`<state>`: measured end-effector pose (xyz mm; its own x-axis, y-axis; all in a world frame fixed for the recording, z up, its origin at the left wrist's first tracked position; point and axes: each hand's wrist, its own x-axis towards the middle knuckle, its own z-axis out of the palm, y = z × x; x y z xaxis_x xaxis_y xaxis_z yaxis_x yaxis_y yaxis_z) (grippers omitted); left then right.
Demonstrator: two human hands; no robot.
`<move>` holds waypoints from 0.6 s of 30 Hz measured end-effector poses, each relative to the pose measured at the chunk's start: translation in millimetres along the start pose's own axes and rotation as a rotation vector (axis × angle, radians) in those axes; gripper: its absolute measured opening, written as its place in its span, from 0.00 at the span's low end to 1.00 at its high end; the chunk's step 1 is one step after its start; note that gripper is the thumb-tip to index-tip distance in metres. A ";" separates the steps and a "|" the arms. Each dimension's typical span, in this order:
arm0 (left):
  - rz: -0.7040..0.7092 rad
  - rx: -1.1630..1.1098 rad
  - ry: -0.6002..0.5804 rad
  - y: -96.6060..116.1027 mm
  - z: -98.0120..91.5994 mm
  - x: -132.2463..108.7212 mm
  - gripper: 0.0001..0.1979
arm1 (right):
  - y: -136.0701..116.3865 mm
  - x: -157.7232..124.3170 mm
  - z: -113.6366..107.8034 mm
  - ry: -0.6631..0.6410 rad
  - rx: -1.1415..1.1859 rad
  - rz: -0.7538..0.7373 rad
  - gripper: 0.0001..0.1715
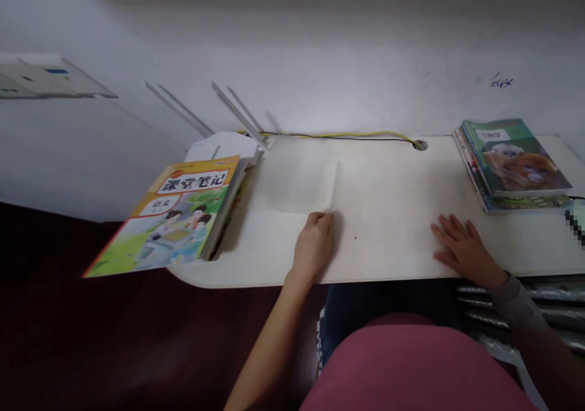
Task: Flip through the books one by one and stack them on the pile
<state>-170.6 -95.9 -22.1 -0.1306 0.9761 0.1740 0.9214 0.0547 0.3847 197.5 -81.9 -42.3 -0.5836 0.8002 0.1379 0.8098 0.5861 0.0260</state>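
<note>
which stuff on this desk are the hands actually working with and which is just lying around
In hand:
- large white sheet, spread on the desk
- left hand, pinching its raised fold
- right hand, flat on the sheet

Lying about:
- orange-and-green workbook on a pile at the left
- stack of books at the right
- white router with antennas
- yellow cable along the wall

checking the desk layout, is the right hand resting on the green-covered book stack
No, the right hand lies flat on the bare white desk, apart from the green-covered book stack.
</note>
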 end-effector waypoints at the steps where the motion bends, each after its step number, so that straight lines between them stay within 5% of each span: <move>1: -0.002 0.047 -0.014 -0.7 0.3 0.3 0.17 | 0.6 0.3 1.9 -0.018 0.010 -0.012 0.32; 10: 0.003 0.106 0.000 -15.7 -7.5 6.4 0.17 | -3.6 13.4 -1.5 0.029 0.052 -0.006 0.28; 15: -0.074 0.143 0.252 -84.5 -76.3 19.6 0.19 | 1.7 17.8 -3.8 0.184 0.085 -0.045 0.33; 18: -0.393 0.272 0.297 -145.9 -129.6 19.9 0.20 | 0.8 20.9 -0.4 0.206 0.094 -0.076 0.34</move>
<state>-355.1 -111.7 42.7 -0.5445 0.7721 0.3277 0.8386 0.4929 0.2319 186.0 -64.7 -38.9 -0.6107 0.7159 0.3384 0.7490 0.6609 -0.0467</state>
